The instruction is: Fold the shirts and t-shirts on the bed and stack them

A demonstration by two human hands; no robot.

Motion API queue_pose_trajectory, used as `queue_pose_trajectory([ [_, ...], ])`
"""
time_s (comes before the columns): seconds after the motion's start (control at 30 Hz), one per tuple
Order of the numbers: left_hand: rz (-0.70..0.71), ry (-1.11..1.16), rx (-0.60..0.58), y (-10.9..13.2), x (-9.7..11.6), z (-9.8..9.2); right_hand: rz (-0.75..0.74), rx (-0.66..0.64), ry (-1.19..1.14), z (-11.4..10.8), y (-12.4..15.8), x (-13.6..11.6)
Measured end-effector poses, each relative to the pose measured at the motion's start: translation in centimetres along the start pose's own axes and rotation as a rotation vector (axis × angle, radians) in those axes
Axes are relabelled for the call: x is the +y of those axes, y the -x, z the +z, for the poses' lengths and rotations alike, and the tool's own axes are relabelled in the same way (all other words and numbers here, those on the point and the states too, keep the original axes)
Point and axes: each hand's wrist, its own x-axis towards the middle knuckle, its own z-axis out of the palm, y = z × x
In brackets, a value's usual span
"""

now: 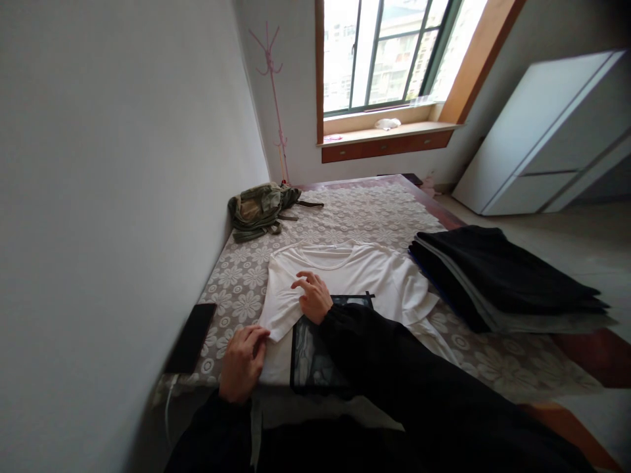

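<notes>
Head view, looking forward and down. A white T-shirt (355, 276) is lying flat, neckline away from the viewer, near the front-left part of a bed (355, 207) that is wearing a pale floral lace cover.

The left hand (243, 362) is gripping the shirt's near-left sleeve at its hem. Thumb and fingers are closing together on the cloth, so the hand is clamped on the fabric. The right hand (311, 297) is reaching across in a black sleeve (394, 355). It is resting on the shirt just beyond the folded-in sleeve, its fingers spread apart and pressing down rather than grasping.

A black-framed panel (311, 351) is lying on the lower part of the shirt, just beside the right hand and partly under the forearm (its surface is reflecting, and what it is made of cannot be told).

Surroundings:
- A stack of dark folded clothes (497, 279) is sitting on the right side of the bed, just beside the shirt's right sleeve.
- An olive backpack (261, 207) is lying at the far-left corner of the bed, well apart from the hands.
- A black phone (191, 337) is lying at the left edge, next to the wall (98, 164).
- A pink coat stand (274, 98) is standing in the far corner.
- A window (389, 52) is showing beyond the bed.
- A white cabinet (542, 131) is standing at the right.
</notes>
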Motion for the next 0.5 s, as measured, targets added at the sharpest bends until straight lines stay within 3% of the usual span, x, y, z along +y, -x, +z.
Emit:
queue_pose_trajectory([
  [0.1,0.000,0.046,-0.007,0.0,-0.5,-0.4,-0.163,0.002,0.005,-0.2,0.3,-0.5],
  [0.27,-0.118,0.002,0.036,-0.3,-1.3,-1.2,-0.424,-0.247,-0.015,0.2,0.4,-0.9],
  [0.5,-0.252,-0.055,-0.034,-1.0,-0.9,-1.6,-0.325,-0.312,-0.035,0.2,0.3,-1.1],
])
